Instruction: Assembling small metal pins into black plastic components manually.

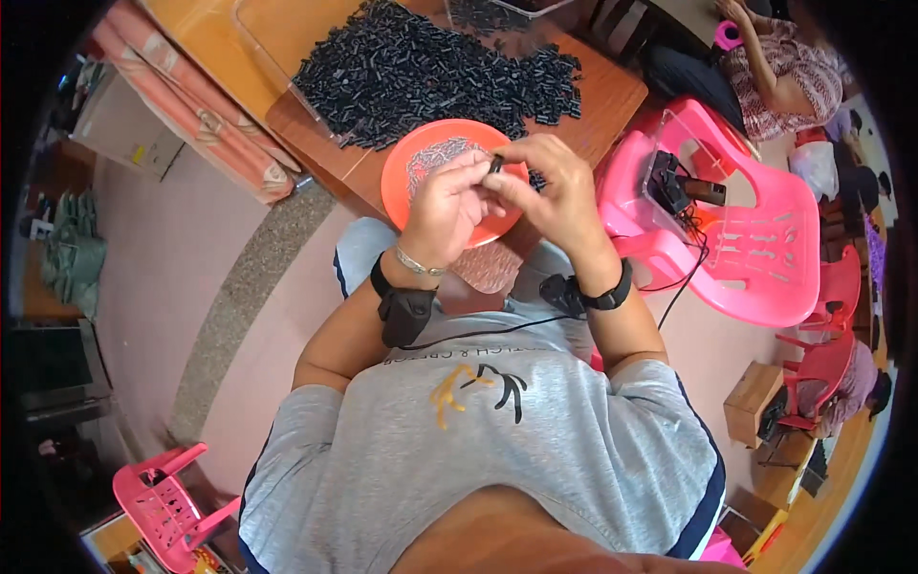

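Above an orange-red plastic dish (393,182), my two hands meet at a small black plastic piece (496,164). My left hand (448,206) has its fingers pinched together at the piece's left side. From the right, the thumb and forefinger of my right hand (555,187) close on the same piece. Many small thin silvery parts (442,153) lie in the dish, partly covered by my hands. Just beyond the dish, a large heap of small black plastic pieces (411,72) spreads over the wooden table (612,88).
Clear plastic bins (256,48) stand at the table's far side. To the right, a pink plastic chair (765,239) holds a clear box with black devices and a cable. Another person (779,81) sits at the far right. A patterned orange cloth (206,105) hangs at the left.
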A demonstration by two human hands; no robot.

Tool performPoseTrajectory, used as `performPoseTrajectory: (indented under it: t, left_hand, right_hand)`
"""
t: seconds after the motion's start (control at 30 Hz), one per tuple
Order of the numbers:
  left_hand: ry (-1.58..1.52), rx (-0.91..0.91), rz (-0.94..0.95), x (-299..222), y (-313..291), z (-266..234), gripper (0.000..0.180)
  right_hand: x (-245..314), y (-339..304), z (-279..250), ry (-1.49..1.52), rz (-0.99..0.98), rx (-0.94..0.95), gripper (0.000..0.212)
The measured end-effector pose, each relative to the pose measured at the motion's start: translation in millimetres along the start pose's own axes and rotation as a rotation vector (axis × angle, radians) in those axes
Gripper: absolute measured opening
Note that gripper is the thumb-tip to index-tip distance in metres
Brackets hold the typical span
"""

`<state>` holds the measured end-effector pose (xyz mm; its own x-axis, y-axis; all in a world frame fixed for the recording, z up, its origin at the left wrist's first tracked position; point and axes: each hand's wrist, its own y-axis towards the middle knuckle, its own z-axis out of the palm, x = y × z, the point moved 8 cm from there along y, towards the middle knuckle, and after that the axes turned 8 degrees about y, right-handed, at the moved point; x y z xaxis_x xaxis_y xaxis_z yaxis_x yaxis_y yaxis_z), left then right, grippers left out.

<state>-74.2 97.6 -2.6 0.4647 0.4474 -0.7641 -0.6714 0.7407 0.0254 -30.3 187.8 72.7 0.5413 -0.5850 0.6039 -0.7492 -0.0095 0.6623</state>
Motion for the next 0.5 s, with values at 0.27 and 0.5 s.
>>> performPoseTrajectory:
  t: [0.27, 0.5]
  left_hand:
    - [0.055, -0.058, 0.113, -31.1, -14.9, -28.1, 0.024]
    - [0.091, -0.155, 0.167, -42.3, -33.8, -59.6, 0.02]
  right_hand:
    - [-6.6, 164.6, -84.1, -0.444, -0.232, -0.284, 0.026]
    - [-103.2, 215.2, -69.8, -0.362, -0.02, -0.175, 0.027]
